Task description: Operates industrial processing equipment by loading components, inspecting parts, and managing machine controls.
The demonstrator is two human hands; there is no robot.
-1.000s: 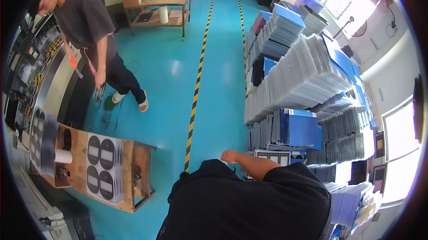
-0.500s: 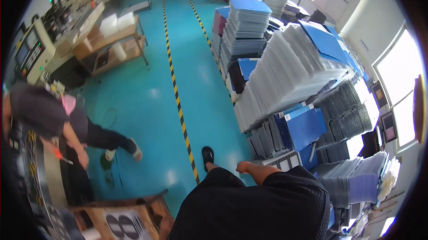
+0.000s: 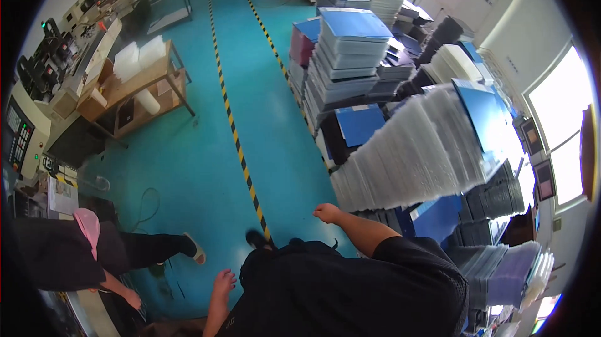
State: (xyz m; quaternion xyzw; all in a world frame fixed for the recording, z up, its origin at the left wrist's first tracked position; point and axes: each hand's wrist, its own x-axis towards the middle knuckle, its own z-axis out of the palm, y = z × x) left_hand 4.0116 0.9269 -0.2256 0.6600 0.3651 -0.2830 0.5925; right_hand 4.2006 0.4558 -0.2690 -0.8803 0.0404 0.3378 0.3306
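My left hand hangs low beside my dark shorts, its fingers loosely bent and apart, with nothing in it. In front of me to the right, my right hand is curled into a loose fist; nothing shows in it. It is nearest to a tall leaning stack of clear plastic sheets, apart from it. A blue folder-like sheet tops that stack. One of my dark shoes is on the yellow-and-black floor line.
At the left a co-worker bends over a machine. A wooden work table bears white blocks. Control panels line the left side. More stacks with blue tops stand along the right. A loose cable lies on the blue floor.
I have moved forward along the floor line; the stacks and work table are closer. Both my hands now show plainly. The wooden surface at lower left has mostly left view. The co-worker bends lower.
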